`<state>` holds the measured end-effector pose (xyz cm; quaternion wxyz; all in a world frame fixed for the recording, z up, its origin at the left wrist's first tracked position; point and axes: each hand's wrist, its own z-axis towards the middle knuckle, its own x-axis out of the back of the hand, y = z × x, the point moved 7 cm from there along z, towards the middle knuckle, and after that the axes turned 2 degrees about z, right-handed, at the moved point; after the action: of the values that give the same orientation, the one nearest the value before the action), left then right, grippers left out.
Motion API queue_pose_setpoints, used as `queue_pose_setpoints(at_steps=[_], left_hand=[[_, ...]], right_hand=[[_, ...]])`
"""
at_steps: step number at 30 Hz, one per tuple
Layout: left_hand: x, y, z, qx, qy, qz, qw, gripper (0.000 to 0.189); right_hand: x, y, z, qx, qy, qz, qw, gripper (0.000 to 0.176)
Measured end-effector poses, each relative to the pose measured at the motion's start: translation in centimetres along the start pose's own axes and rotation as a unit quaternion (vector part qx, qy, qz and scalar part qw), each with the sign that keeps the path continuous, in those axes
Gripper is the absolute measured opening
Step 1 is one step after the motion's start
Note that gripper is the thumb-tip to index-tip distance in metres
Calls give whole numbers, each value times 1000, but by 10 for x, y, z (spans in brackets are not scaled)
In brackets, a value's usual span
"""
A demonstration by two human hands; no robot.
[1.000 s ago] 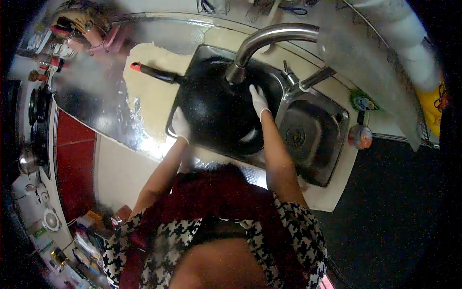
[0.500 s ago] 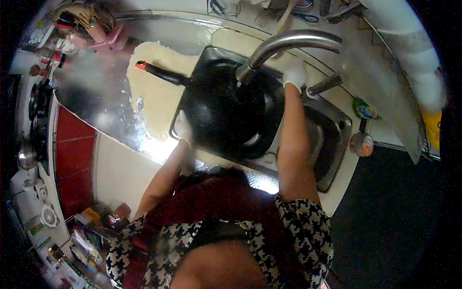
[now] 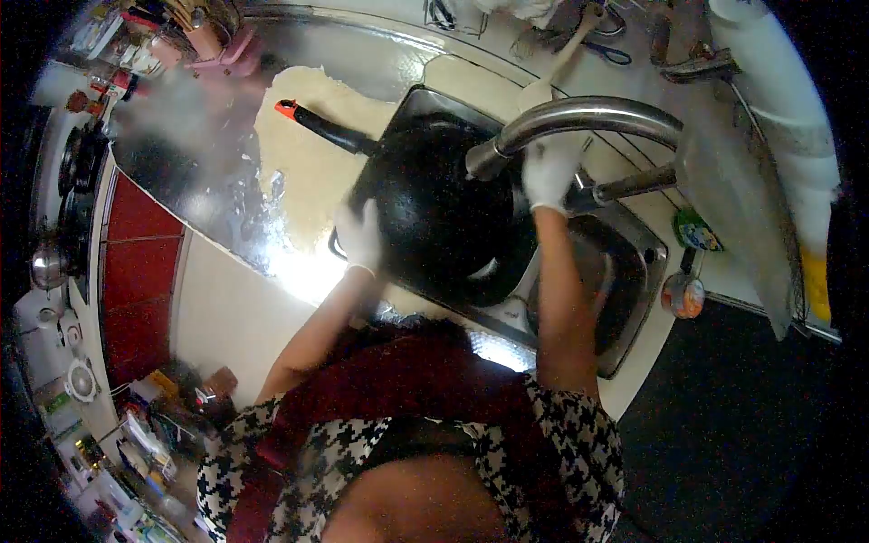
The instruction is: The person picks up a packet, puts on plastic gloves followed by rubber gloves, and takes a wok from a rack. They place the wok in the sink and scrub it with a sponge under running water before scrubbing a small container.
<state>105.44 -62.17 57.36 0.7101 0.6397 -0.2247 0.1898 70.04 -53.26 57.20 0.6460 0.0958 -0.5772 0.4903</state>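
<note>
A black wok (image 3: 434, 213) with a black handle tipped in orange (image 3: 330, 131) sits over the left bowl of the steel sink (image 3: 412, 101). Both my hands wear white gloves. My left hand (image 3: 362, 237) grips the wok's left rim, its thumb on the near side of the wall. Over by the opposite rim, my right hand (image 3: 550, 172) is beneath the curved faucet (image 3: 579, 113), close to the wok's edge; its fingers are smeared by motion. The faucet's spout points down into the wok.
Beside the faucet stands a tap lever (image 3: 634, 184). The second sink bowl (image 3: 611, 271) lies to the right, with a green scrubbing pad (image 3: 695, 231) past its edge. Steel countertop (image 3: 213, 204) and a pink utensil holder (image 3: 231, 56) are at left.
My right hand has moved from behind the faucet toward the wok's right rim. My left hand has come further over the wok's left edge. The whole view has shifted slightly.
</note>
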Motion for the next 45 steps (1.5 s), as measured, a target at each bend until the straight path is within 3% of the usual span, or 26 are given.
queue_pose_setpoints(at_steps=[1,2,3,4,5,7,10,15,17,19,21,22,23,25,26,28,29,31,33,34,38,40,41,45], left_hand=[[7,17,-4,1,0,2,1000,42],[3,53,-9,-170,-45,86,981,46],[-7,79,-23,-337,-86,167,923,51],[-23,79,-30,-359,-130,204,901,55],[-38,78,-38,-380,-173,241,876,60],[-40,79,-41,-361,-179,247,881,70],[-38,73,-43,-362,-175,244,882,69],[-39,66,-43,-364,-185,242,880,68],[-38,67,-45,-373,-173,235,881,67],[-36,67,-45,-380,-160,226,882,65],[-37,65,-44,-382,-159,237,879,64],[-37,63,-44,-386,-155,228,880,63],[-37,60,-44,-385,-158,228,880,63],[-38,61,-42,-391,-150,228,879,62],[-37,62,-42,-390,-150,224,881,61],[-36,58,-41,-386,-147,224,883,60],[-36,57,-41,-382,-148,232,882,60],[-37,53,-40,-379,-141,231,885,56],[-36,52,-41,-373,-140,244,884,55],[-37,49,-42,-377,-133,246,883,55],[-42,55,-45,-388,-128,258,876,45],[-45,55,-47,-399,-127,265,868,44],[-45,55,-47,-406,-126,264,866,45],[-49,45,-45,-433,-165,276,842,47]], right_hand=[[-19,-20,-19,-3,-24,53,998,40],[-22,-55,-30,20,-85,241,967,42],[-28,-90,-46,28,-210,256,943,44],[-22,-123,-61,178,-135,294,929,44],[-30,-143,-74,232,-142,194,943,49],[-24,-164,-67,276,-169,198,925,45],[-42,-166,-41,337,-179,139,914,43],[-71,-139,15,234,-195,268,914,35],[-93,-117,21,130,-285,351,882,36],[-130,-80,17,99,-259,359,891,36],[-149,-47,10,-25,-235,645,726,36],[-159,-27,-2,-132,-270,545,783,36],[-174,-14,-12,-97,-224,654,716,44],[-161,16,-29,-148,-255,350,889,48],[-150,17,-46,-151,-256,347,890,48],[-128,36,-99,-338,-205,400,827,60],[-119,31,-118,-334,-196,445,808,69],[-104,23,-150,-325,-82,445,831,75],[-92,2,-188,-424,-84,422,797,77],[-78,-15,-199,-442,-73,377,810,79],[-42,-78,-208,-329,-88,172,924,81],[-30,-116,-208,-152,-88,126,976,79],[-23,-132,-205,-62,-110,104,987,78],[-19,-116,-164,57,-109,135,983,61]])
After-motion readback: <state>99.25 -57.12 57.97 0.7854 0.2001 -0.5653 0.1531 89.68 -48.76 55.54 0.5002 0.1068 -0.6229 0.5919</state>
